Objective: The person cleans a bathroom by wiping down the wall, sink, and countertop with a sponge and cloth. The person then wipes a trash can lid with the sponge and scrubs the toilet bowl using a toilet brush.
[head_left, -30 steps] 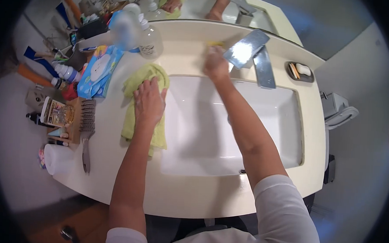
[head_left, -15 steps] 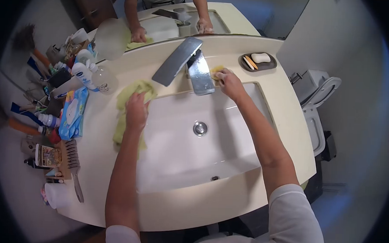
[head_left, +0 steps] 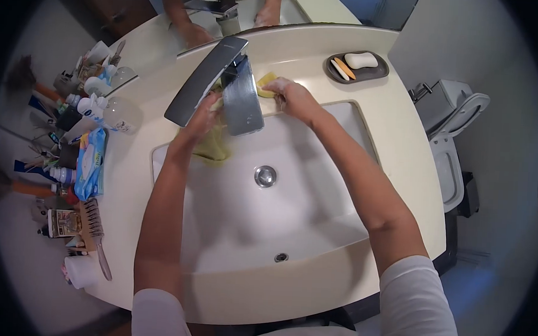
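Note:
My left hand (head_left: 205,114) is at the left side of the metal faucet (head_left: 244,98), gripping a yellow-green cloth (head_left: 212,146) that hangs over the sink's back left corner. The faucet's wide lever hides part of that hand. On the faucet's right, my right hand (head_left: 291,97) is closed on a yellow sponge (head_left: 265,85), which touches the counter behind the basin. White foam shows on its fingers. Below both hands lies the white sink (head_left: 230,226) with its round drain (head_left: 265,176).
A dark soap dish (head_left: 379,71) with white soap stands at the back right. Along the left are a clear bottle (head_left: 122,115), a blue wipes pack (head_left: 91,163), a hairbrush (head_left: 98,238) and several toiletries. A mirror runs behind the counter; a toilet (head_left: 446,170) is at the right.
My left hand has lifted the cloth from the counter left of the sink and moved it right to the faucet. My right hand has gone from behind the faucet to its right side with the sponge.

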{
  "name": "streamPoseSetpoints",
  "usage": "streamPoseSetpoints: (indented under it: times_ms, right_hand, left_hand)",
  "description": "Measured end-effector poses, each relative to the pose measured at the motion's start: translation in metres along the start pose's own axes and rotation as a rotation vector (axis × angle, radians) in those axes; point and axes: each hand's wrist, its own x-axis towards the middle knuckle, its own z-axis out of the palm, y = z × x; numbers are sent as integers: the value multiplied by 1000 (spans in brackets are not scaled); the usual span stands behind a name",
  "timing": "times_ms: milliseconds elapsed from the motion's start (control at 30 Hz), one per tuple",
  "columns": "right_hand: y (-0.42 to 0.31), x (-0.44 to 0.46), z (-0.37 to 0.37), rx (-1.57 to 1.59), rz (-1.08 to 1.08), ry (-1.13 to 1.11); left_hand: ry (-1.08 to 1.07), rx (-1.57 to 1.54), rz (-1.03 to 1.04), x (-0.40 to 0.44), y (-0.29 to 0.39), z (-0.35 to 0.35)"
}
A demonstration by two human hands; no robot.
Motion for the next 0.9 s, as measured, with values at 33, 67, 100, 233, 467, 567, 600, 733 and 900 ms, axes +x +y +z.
streamPoseSetpoints:
  times_ms: [33,67,100,233,467,567,600,733,900]
  right_hand:
    - [-4,5,-2,5,2,-5]
    - [-7,18,-1,29,122,-10]
    - [-10,34,-1,50,238,-12]
    - [15,92,31,708,129,-33]
    - [-18,100,-21,1495,329,-109]
    - [-1,86,13,993,139,-150]
    - [4,94,15,989,131,-151]
    - [-21,96,-5,1420,514,31]
    - [-14,88,43,1367,567,139]
  left_hand:
    - [-10,-46,-58,-1,1,-1]
    - [-17,-91,-117,-1,0,-2]
    - [56,233,-32,11,-10,-4]
    - [189,478,147,21,-36,-10]
    - [183,530,92,12,-27,-3]
    - [203,539,77,20,-28,-1]
    - [292,509,197,24,-35,0]
    - [240,206,-45,8,2,10]
    - [203,600,86,15,-17,-1]
